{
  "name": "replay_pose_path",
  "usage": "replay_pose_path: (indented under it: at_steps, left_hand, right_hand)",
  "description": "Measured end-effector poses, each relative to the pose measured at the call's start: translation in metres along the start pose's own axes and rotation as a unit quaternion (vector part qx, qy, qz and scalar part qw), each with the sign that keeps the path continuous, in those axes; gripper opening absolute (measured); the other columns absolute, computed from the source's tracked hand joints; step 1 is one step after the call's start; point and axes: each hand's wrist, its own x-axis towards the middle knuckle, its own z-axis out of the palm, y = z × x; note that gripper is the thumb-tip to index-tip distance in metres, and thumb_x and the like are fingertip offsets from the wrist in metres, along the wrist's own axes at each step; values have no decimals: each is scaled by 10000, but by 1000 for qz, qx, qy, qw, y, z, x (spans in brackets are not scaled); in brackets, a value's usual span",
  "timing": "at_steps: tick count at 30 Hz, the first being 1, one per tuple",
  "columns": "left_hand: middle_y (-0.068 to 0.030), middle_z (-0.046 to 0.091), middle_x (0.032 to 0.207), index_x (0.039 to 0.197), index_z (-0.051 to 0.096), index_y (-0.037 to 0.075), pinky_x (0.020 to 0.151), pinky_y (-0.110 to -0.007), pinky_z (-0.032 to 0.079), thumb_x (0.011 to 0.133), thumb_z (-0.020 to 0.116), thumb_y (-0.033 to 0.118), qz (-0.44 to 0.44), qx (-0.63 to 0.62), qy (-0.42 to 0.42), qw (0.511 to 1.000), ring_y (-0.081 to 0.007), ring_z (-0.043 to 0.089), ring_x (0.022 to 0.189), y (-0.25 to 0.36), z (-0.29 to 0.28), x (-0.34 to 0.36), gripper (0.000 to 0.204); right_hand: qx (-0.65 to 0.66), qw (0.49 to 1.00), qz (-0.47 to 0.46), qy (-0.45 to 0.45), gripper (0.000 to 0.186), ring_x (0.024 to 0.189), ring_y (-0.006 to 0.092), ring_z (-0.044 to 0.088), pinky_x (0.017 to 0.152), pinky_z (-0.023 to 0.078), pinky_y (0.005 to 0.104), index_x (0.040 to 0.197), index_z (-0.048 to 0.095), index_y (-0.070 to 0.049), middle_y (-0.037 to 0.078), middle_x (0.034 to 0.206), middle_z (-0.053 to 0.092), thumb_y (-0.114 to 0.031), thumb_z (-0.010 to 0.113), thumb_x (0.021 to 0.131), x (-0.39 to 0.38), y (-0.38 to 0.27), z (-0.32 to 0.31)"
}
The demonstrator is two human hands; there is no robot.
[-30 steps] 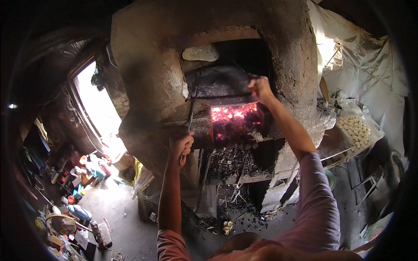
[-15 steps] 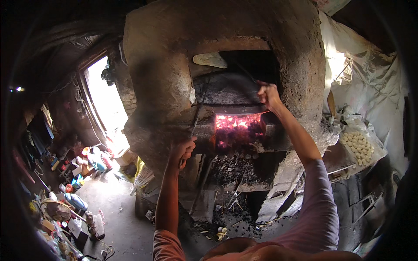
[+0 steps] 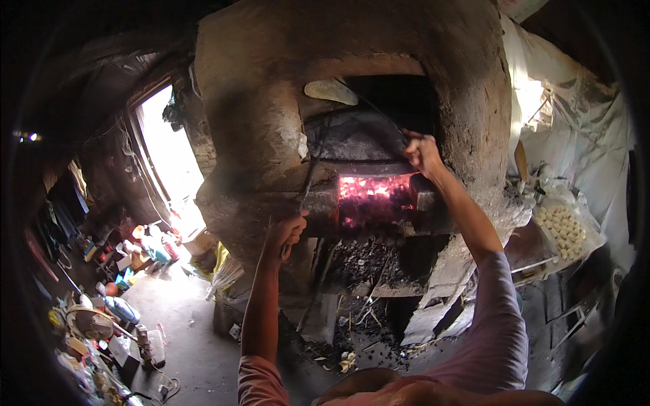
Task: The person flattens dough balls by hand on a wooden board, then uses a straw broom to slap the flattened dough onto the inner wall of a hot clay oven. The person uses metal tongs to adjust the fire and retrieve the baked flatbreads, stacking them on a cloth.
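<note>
A clay oven with a wide arched mouth stands before me. Inside lies a dark round plate, and glowing coals burn beneath it. My left hand is closed round a long thin metal rod with a looped end below the fist; the rod slants up into the mouth. My right hand, at the mouth's right side, grips a second thin dark rod. That rod runs up and left toward a pale, flat oval piece, possibly bread, at the upper left of the mouth. Whether they touch is unclear.
Right of the oven, a tray bears many small pale dough balls. Ash and dark cinders lie below the fire. A straw broom leans at the left, near a bright doorway and assorted clutter.
The rod in my right hand now shows reaching further left, its far end near the pale piece. The left hand stays almost in place. The whole view has shifted slightly.
</note>
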Motion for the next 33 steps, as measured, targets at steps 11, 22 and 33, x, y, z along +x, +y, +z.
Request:
replay_pose_path:
  at_steps: [11, 22, 33]
  left_hand:
    - [59, 297, 530, 1214, 337, -154, 365, -217, 154, 708, 515, 40, 2, 8, 7, 1000, -17, 233, 398, -6, -8, 7, 570]
    - [49, 330, 582, 1176, 359, -154, 361, -199, 155, 729, 499, -13, 1, -88, -17, 996, -3, 235, 424, -10, -9, 4, 489]
    - [47, 342, 537, 1086, 495, -86, 354, -230, 160, 740, 531, 7, 64, -90, -28, 994, -20, 231, 399, -32, -23, -21, 361]
  right_hand:
    - [47, 998, 24, -43, 699, 349, 78, 308, 332, 241, 213, 1255, 328, 81, 75, 499, 443, 63, 433, 564, -22, -3, -7]
    - [5, 1000, 13, 9, 622, 342, 109, 309, 333, 243, 236, 1174, 403, 97, 43, 476, 391, 68, 480, 557, -27, 4, -13]
    - [-1, 1000, -5, 25, 263, 366, 117, 363, 335, 276, 240, 907, 544, 47, 53, 538, 510, -41, 378, 723, -101, 27, -31]
